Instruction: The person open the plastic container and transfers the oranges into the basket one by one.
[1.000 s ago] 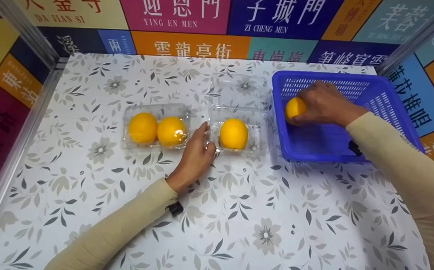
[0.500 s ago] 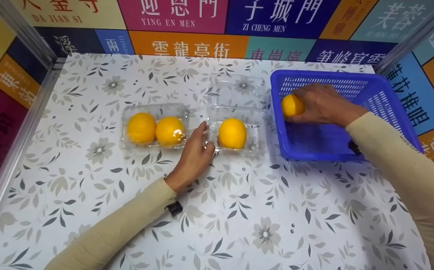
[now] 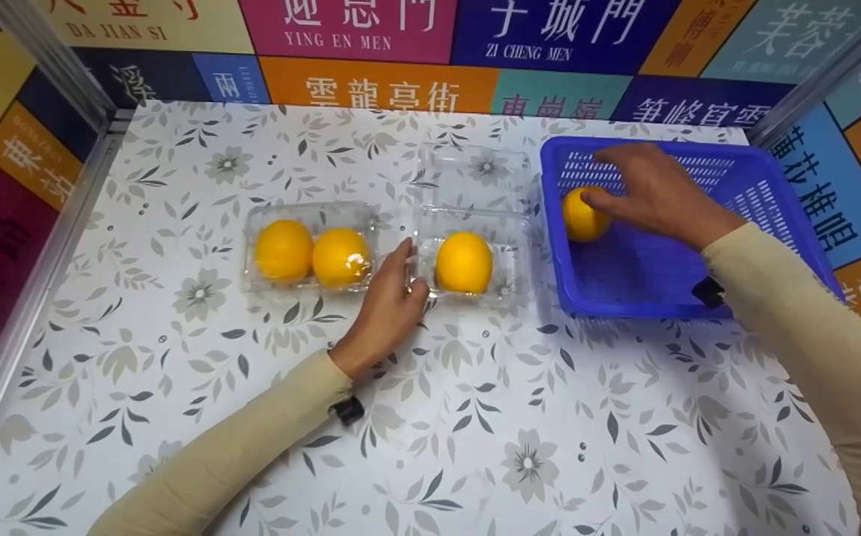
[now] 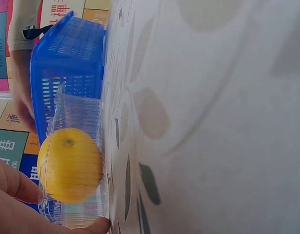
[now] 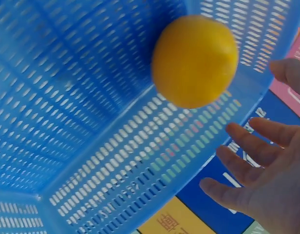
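An orange [image 3: 585, 216] lies at the left end of the blue plastic basket [image 3: 627, 307]. My right hand [image 3: 650, 190] is just over it with fingers and thumb spread. The right wrist view shows a gap between this orange [image 5: 195, 61] and the right hand [image 5: 267, 165]. My left hand [image 3: 385, 313] rests at the left side of an open clear plastic clamshell box [image 3: 516, 260], its fingers fairly straight along the edge. One orange [image 3: 464, 263] sits in the left part of that box. In the left wrist view, the left hand [image 4: 23, 200] is right at the box's edge.
Left of my left hand stands a closed clear clamshell box [image 3: 311, 212] with two oranges [image 3: 283, 250] inside. The open box's lid [image 3: 449, 175] lies back on the flower-patterned tabletop [image 3: 430, 439]. Panels with lettering [image 3: 370, 89] border the back and both sides.
My right hand has let go of the orange in the basket, opened its fingers and risen slightly back from it. The left hand stays at the open box.
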Demonstrator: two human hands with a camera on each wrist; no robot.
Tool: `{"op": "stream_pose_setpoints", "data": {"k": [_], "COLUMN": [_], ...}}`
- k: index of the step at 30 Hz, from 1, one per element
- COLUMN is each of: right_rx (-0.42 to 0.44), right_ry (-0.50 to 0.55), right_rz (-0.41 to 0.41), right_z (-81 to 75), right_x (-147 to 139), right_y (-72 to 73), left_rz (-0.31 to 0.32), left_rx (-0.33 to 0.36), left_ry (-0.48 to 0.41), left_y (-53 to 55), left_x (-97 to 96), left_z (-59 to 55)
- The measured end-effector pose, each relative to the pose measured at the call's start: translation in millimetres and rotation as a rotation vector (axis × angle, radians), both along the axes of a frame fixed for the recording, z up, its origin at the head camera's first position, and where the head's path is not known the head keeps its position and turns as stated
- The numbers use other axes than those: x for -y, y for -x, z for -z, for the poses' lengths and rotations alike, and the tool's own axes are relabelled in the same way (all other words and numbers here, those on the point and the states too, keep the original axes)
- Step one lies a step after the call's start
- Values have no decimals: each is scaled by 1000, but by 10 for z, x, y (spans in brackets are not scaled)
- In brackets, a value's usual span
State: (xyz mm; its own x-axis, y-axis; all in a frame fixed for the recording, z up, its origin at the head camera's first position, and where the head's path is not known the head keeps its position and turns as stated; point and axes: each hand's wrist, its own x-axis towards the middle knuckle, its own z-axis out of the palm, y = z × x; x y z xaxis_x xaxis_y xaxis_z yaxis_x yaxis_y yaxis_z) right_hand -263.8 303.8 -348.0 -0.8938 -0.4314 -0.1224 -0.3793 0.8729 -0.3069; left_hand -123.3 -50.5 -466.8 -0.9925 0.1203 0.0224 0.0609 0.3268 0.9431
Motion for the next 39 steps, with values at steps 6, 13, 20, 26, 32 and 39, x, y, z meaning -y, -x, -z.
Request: {"op": "stream_pose_setpoints", "data": {"k": [6,13,20,26,32,39], "right_rx": [-64,-131,-212,-235,-245,-237], "right_ry": [114,181,185,183,177,153], "right_rz": [58,28,-106,-199,-241,-278], "right_z": [-95,-93,4,67,111,133], "right_x": [151,346,545,695,772,858], "right_y": [-77,-199,-315,-398,-453,-507], "left_rz": [1,-13,-7,-3,1,2], "left_rx": [-7,-26,-26,-21,-11,-15], "left_ry": [-6,-7,-10,1,3,-8], "left_y": [12,26,1,-7,-3,-8], "left_x": [6,9,20,14,-4,2], "left_z": [0,38,11,-7,-29,-24]}}
